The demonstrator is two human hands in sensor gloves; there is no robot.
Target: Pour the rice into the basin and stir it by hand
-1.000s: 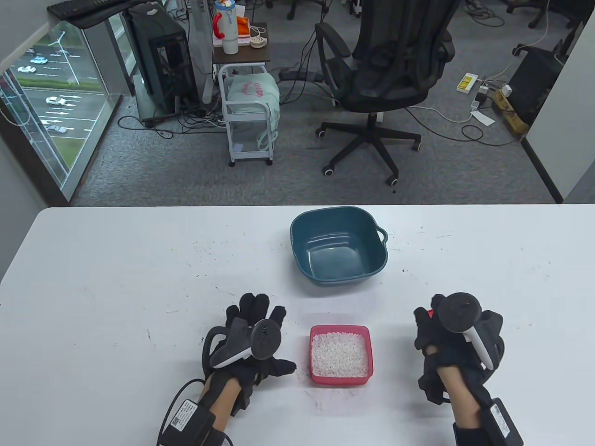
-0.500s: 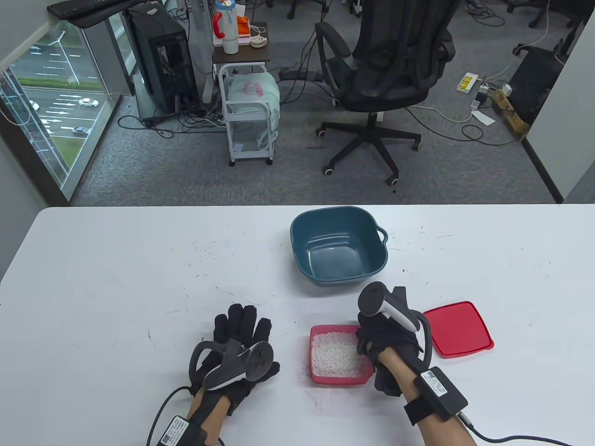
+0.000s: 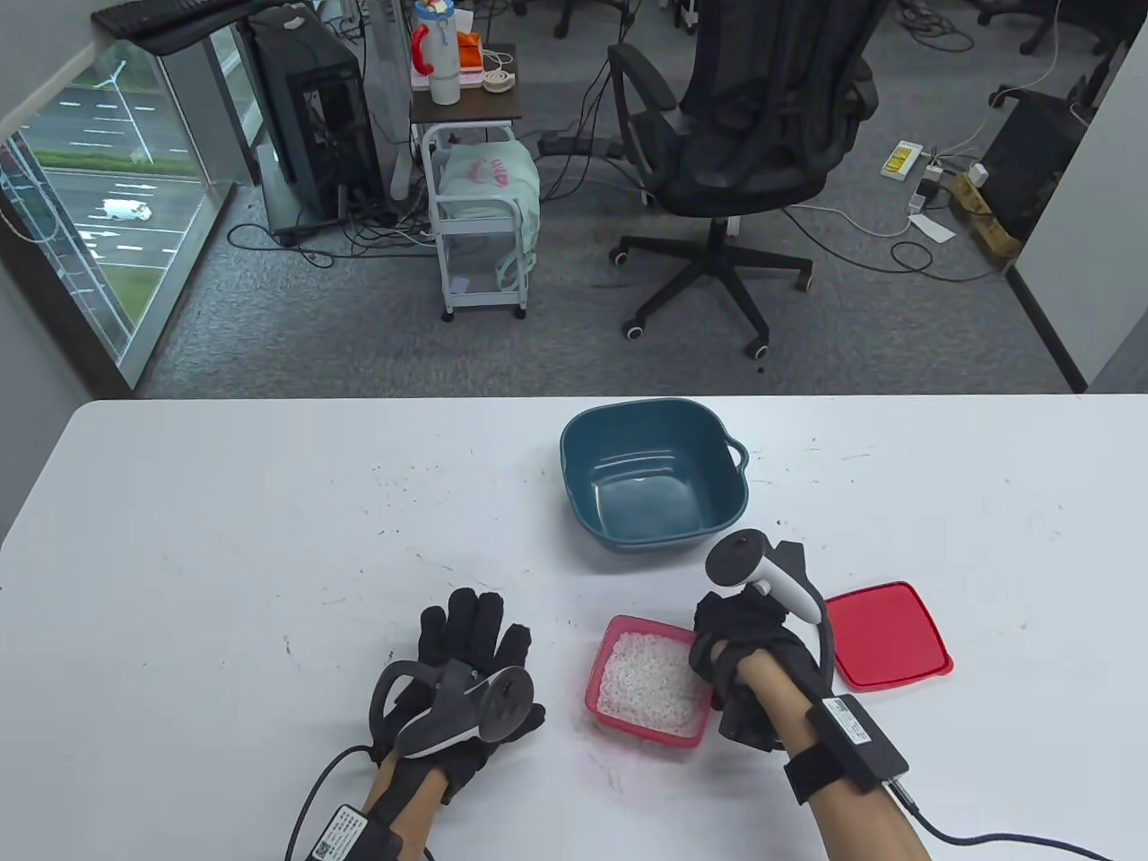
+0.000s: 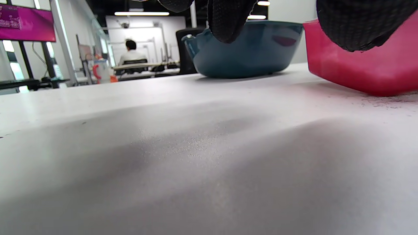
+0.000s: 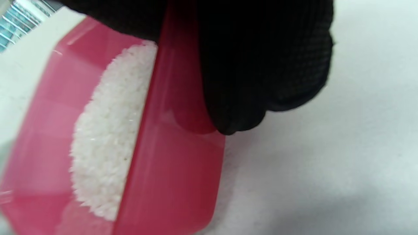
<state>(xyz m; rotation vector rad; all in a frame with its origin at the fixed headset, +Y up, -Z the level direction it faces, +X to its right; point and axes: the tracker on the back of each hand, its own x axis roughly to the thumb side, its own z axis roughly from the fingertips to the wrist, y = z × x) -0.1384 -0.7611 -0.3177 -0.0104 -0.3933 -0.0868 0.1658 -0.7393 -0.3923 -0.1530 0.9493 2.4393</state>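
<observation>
Right hand (image 3: 749,650) grips rice box (image 3: 647,680) wall — tilted; left hand (image 3: 471,668) flat, fingers spread.

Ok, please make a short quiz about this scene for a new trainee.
1. True or false: the blue basin already holds rice.
2. Which hand grips the red box of rice? A) left hand B) right hand
3. Fill in: the red lid lies flat on the ____.

Key: 1 false; 2 B; 3 table.
</observation>
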